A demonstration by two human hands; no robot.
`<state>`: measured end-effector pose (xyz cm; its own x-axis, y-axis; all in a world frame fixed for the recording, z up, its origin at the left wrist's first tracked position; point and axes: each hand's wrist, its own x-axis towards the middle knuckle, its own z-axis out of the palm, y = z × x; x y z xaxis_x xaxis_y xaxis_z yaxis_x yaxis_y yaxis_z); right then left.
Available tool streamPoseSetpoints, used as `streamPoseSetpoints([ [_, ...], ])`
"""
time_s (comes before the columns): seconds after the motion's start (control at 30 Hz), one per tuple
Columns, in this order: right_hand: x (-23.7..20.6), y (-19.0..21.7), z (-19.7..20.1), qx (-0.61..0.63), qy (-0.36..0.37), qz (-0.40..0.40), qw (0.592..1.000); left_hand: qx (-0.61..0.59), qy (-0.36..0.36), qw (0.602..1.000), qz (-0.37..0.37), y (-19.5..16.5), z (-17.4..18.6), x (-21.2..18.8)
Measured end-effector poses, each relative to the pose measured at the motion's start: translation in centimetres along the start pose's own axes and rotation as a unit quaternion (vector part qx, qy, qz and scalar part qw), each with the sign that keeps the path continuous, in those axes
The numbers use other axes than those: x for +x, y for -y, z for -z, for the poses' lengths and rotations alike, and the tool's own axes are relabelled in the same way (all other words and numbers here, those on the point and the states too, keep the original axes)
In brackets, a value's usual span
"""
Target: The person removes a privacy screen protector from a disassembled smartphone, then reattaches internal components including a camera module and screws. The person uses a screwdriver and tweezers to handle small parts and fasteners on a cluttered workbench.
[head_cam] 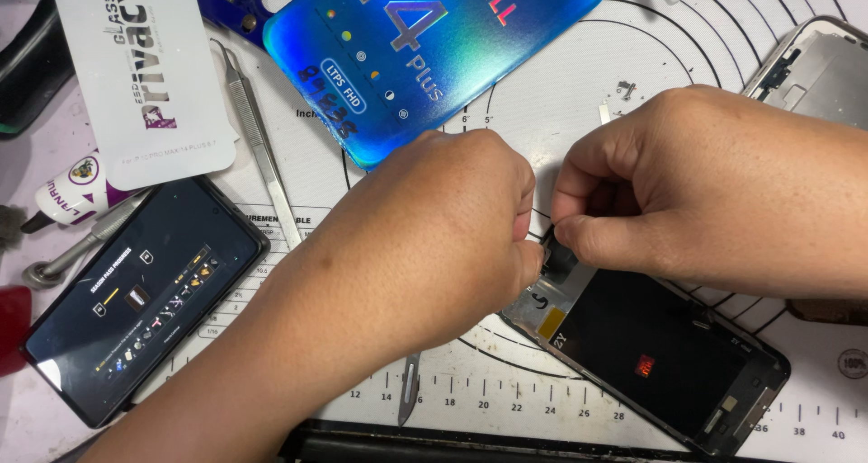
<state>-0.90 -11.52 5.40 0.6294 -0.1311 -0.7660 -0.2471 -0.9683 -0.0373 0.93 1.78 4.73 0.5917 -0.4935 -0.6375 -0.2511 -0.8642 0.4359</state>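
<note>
Both fists bunch over the near end of a black rectangular phone screen panel [660, 354] lying face-down on the white ruled work mat [561, 110], left hand [434, 237] curled tight, right hand [687, 183] pinching its small black flex strip [561, 257].

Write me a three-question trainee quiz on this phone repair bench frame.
1. True or false: both hands pinch at the top edge of the black detached phone screen panel.
2. What lies right of the white rectangular package: A) metal tweezers B) a hammer?
3. Is the dark smartphone at the left lit?

Key: 1 true: left hand and right hand meet there. 2 A. 3 Yes, its display glows.
</note>
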Motion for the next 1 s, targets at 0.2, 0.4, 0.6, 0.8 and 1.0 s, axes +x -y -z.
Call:
streamPoseSetpoints([
  [0.2,-0.1,0.2,0.1,0.009,0.001,0.001,1.0,0.0,-0.034,0.999,-0.023,0.3,-0.6,0.0],
  [0.4,-0.4,0.3,0.1,-0.03,0.009,-0.029,0.999,-0.019,-0.04,0.998,-0.047,0.7,-1.1,0.2],
  [0.6,0.1,-0.6,-0.4,0.03,-0.044,0.031,0.998,-0.04,-0.015,0.999,-0.011,0.7,-0.3,0.1],
  [0.8,0.4,-1.1,-0.7,0.004,-0.032,0.008,0.999,-0.039,-0.004,0.999,0.009,0.2,0.2,-0.1],
  [1.0,0.1,-0.6,-0.4,-0.008,-0.023,0.004,1.0,-0.03,0.005,0.999,0.029,0.1,0.3,-0.1],
])
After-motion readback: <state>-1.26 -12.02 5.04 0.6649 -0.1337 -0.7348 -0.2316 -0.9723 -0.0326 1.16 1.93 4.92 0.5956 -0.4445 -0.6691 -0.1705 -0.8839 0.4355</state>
